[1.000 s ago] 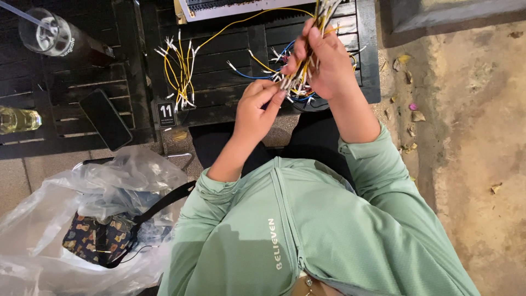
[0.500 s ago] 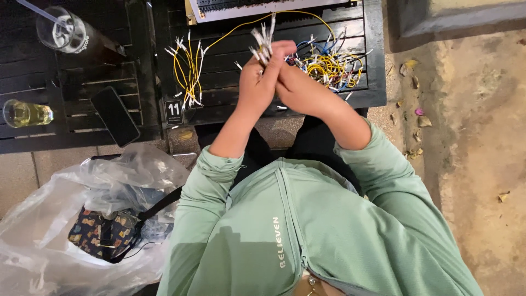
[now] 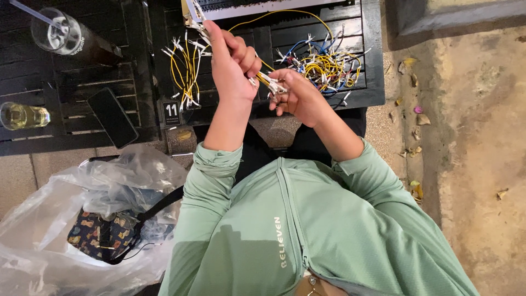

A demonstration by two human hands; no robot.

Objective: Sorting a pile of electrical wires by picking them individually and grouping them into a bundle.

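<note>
My left hand (image 3: 233, 63) is raised over the dark slatted table (image 3: 323, 33), fingers closed on a bundle of short yellow wires whose white-tipped ends stick out past my fist at the top. My right hand (image 3: 296, 96) sits just to the right and lower, pinching the other ends of those wires (image 3: 268, 83). A tangled heap of yellow, blue and white wires (image 3: 323, 63) lies on the table behind my right hand. A neater bunch of yellow wires (image 3: 183, 71) lies to the left of my left hand.
A small number card (image 3: 171, 113) stands at the table's front edge. A dark phone (image 3: 113, 117), a small glass of pale drink (image 3: 22, 116) and a tall dark cup with a straw (image 3: 66, 38) sit on the left table. A clear plastic bag (image 3: 82, 219) holding a patterned pouch rests at lower left.
My left hand has lifted up and leftward with the wire bundle. My right hand has dropped lower and now holds the wires' other ends, the hands drawn apart.
</note>
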